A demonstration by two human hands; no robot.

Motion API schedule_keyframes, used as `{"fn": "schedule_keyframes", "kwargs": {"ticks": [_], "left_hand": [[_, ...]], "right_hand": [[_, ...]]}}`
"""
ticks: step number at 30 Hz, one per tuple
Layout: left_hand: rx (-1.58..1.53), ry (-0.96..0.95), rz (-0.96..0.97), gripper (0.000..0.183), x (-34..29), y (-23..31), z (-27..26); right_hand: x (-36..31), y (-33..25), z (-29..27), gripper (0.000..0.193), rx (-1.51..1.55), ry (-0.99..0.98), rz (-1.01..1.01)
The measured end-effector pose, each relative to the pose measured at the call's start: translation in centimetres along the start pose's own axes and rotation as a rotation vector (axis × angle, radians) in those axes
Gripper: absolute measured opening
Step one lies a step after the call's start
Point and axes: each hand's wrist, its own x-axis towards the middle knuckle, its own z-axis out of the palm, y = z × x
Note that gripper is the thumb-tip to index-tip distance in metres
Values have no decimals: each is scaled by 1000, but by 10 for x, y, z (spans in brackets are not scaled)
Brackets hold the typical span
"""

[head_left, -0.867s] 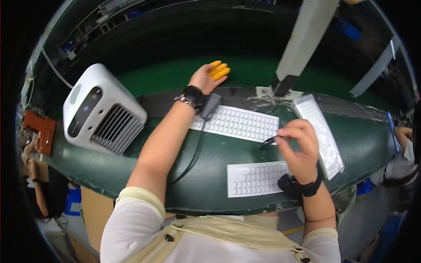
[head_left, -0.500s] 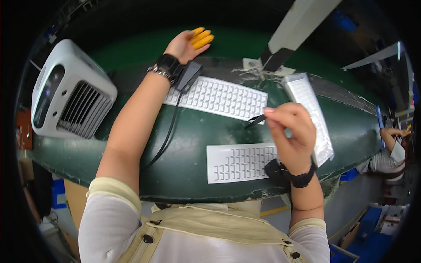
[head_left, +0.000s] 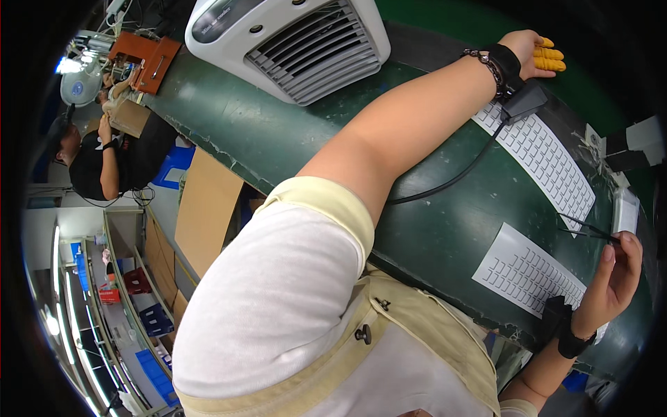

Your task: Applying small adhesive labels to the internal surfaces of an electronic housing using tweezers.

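Left hand (head_left: pixel 528 53) outstretched, loosely spread; right hand (head_left: pixel 610 290) pinches black tweezers (head_left: pixel 590 234). Green table (head_left: pixel 445 226) below, person in black (head_left: pixel 89 167) far left

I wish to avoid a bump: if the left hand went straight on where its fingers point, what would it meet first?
The way ahead of the left hand looks free as far as the picture shows; the pale post seems off that line, though depth is unclear.

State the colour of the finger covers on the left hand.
Yellow-orange: the finger covers on the left hand show best in the head view.
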Motion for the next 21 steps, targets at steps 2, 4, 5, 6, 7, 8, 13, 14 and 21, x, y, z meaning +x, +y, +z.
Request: {"fn": "schedule_keyframes", "kwargs": {"ticks": [2,4,5,6,7,8,13,14,21], "left_hand": [[-1,-8,2,27,2,-1,1],[-2,-20,-1,27,4,-3,0],[-5,-24,0,27,5,-4,2],[-9,-32,-3,28,6,-6,4],[-22,-45,-13,28,8,-8,6],[2,-11,19,28,3,0,-8],[-111,5,-126,23,-2,9,2],[-81,26,-118,23,-3,10,2],[-33,-35,-123,24,-5,18,-8]], "right_hand": [[2,-1,2,26,26,-14,-46],[2,0,1,25,49,-25,-89],[0,1,0,25,63,-14,-59],[-2,1,-3,25,73,-1,-28],[-3,-2,-4,25,53,2,-20],[0,2,8,25,70,36,28],[12,-4,6,27,-161,64,-50],[14,-6,8,28,-134,88,-22],[20,-5,8,32,-113,14,-59]]}}
